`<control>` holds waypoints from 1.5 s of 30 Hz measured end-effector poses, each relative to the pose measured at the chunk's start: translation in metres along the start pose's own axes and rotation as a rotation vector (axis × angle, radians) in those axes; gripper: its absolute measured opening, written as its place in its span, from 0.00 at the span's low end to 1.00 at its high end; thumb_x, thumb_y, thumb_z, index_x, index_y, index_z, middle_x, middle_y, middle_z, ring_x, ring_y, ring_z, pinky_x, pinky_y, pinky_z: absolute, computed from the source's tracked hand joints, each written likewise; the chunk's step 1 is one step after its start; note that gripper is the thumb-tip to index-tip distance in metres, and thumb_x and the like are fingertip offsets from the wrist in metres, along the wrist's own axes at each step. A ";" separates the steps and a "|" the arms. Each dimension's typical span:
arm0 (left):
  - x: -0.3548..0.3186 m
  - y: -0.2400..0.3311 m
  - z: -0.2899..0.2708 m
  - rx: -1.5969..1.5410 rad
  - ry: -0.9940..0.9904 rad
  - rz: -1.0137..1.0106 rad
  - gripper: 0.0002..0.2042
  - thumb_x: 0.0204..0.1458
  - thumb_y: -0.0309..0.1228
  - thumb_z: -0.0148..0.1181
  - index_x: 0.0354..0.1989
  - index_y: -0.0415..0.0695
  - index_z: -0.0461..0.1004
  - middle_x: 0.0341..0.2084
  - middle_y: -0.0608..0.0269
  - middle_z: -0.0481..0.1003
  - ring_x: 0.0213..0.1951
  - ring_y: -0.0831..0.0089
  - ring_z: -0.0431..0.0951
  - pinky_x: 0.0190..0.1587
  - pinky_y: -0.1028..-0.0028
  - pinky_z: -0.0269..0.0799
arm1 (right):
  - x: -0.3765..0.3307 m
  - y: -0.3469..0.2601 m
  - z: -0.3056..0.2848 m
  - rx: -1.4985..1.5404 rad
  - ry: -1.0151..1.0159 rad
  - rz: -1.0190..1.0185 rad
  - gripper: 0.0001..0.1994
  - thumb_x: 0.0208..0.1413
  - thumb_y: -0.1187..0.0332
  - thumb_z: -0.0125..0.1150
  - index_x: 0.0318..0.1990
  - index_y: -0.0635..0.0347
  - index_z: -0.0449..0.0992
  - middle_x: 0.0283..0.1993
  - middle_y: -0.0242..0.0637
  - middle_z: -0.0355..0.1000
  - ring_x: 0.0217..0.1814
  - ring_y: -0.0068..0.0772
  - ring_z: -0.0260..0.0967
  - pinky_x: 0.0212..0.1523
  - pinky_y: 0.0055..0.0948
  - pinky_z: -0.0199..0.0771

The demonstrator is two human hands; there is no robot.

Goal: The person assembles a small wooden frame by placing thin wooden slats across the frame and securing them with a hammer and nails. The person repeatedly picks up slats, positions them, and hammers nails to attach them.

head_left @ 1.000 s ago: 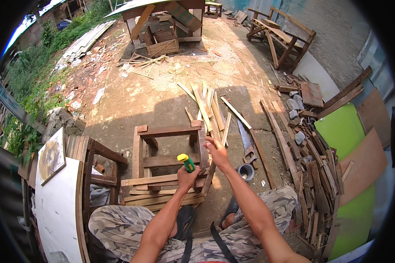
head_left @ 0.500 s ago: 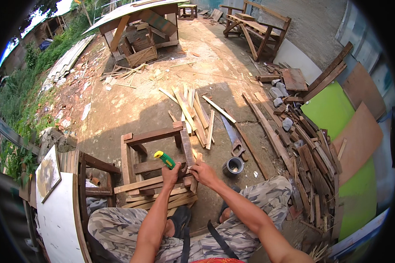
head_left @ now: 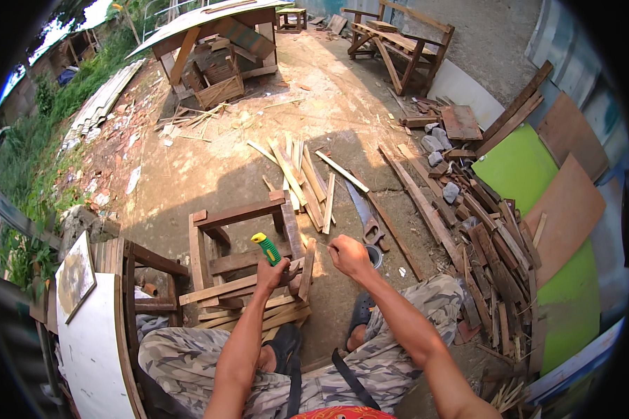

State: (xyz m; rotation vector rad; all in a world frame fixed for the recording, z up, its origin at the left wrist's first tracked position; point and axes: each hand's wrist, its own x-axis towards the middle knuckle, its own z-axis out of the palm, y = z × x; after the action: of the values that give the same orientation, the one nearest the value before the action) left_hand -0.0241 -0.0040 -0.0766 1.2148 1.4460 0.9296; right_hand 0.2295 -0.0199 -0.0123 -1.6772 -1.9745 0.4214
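A hammer with a green and yellow grip (head_left: 266, 248) is in my left hand (head_left: 270, 274), grip end up; its head is mostly hidden by the fingers. That hand is just over a brown wooden frame (head_left: 241, 212), near a short upright piece of wood (head_left: 307, 272). My right hand (head_left: 350, 257) is closed and raised to the right of the frame, apart from it. Whether its curled fingers hold anything is hidden. Behind that hand, a dark can (head_left: 376, 255) shows only in part. Pale wooden strips (head_left: 286, 314) lie by the frame's near side.
Loose pale slats (head_left: 302, 183) lie beyond the frame, with a handsaw (head_left: 367, 216) to their right. Scrap wood (head_left: 493, 262) is piled along the right. A white board (head_left: 94, 342) stands at my left. A wooden bench (head_left: 405, 45) is at the back.
My right hand has left the wooden frame and moved right and up, now partly covering the can. My left hand still grips the hammer in nearly the same place.
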 end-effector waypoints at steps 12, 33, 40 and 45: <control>0.008 -0.012 -0.006 -0.067 0.046 0.036 0.15 0.46 0.40 0.66 0.23 0.37 0.80 0.18 0.66 0.76 0.21 0.78 0.73 0.26 0.73 0.67 | -0.005 0.062 -0.065 -0.247 -0.147 0.562 0.13 0.55 0.65 0.57 0.39 0.63 0.83 0.42 0.55 0.79 0.46 0.56 0.78 0.48 0.48 0.77; -0.052 -0.026 -0.079 0.935 0.014 0.347 0.22 0.35 0.43 0.72 0.39 0.42 0.83 0.44 0.47 0.80 0.50 0.54 0.77 0.61 0.58 0.66 | -0.037 -0.039 0.086 0.174 -0.412 0.461 0.38 0.53 0.48 0.59 0.61 0.71 0.58 0.44 0.66 0.76 0.49 0.64 0.75 0.50 0.52 0.73; -0.077 -0.049 -0.091 0.889 0.051 0.735 0.13 0.33 0.33 0.74 0.25 0.45 0.75 0.29 0.60 0.76 0.38 0.59 0.76 0.42 0.61 0.75 | -0.024 -0.042 0.054 0.459 -0.338 0.567 0.28 0.53 0.56 0.61 0.53 0.72 0.64 0.33 0.56 0.77 0.25 0.46 0.78 0.28 0.41 0.78; -0.095 -0.074 -0.093 0.944 -0.172 0.765 0.13 0.33 0.34 0.73 0.24 0.46 0.75 0.27 0.62 0.75 0.35 0.61 0.76 0.37 0.64 0.76 | -0.012 -0.041 0.034 0.555 -0.252 0.600 0.25 0.53 0.57 0.61 0.50 0.70 0.66 0.32 0.52 0.78 0.22 0.42 0.78 0.25 0.37 0.77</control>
State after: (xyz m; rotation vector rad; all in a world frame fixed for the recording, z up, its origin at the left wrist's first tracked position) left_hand -0.1305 -0.1084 -0.1074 2.5948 1.3000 0.5539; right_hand 0.1778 -0.0364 -0.0202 -1.8538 -1.2738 1.3151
